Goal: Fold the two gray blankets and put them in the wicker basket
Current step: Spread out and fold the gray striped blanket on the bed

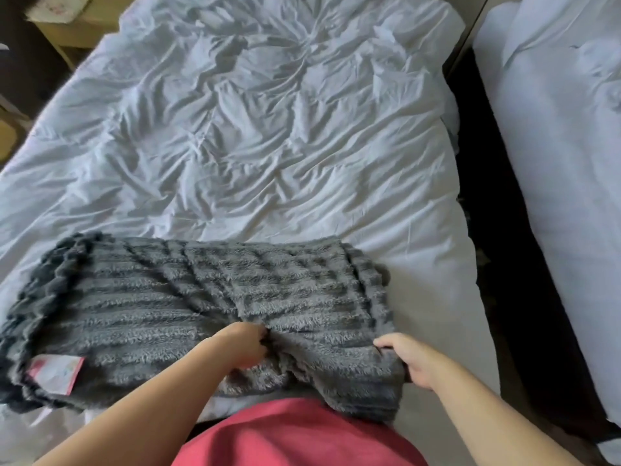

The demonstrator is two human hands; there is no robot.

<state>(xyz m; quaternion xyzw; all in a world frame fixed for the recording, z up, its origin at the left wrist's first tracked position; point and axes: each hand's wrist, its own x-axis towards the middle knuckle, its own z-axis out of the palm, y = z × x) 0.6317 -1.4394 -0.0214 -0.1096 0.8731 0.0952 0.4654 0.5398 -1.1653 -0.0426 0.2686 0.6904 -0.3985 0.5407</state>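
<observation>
Your two bare arms reach out from 6 o'clock over a gray blanket (201,304), which lies folded into a wide band across the near end of the bed (268,146), from 8 o'clock to about 5 o'clock. Your left hand (243,344) sits at the middle of the blanket's near edge with the wrist bent and the fingers curled down into the pile, bunching a fold of it. Your right hand (411,361), at 5 o'clock, grips the blanket's right near corner, thumb on top and the other fingers tucked beneath. The stretch between your hands is rumpled and spills over the mattress edge against your red shirt (295,435). A pink tag (57,373) lies on the blanket's left end at 8 o'clock. The white duvet beyond is heavily creased. A second bed (554,163) stands at 3 o'clock across a dark gap, and a wooden nightstand (64,31) sits at 11 o'clock.
</observation>
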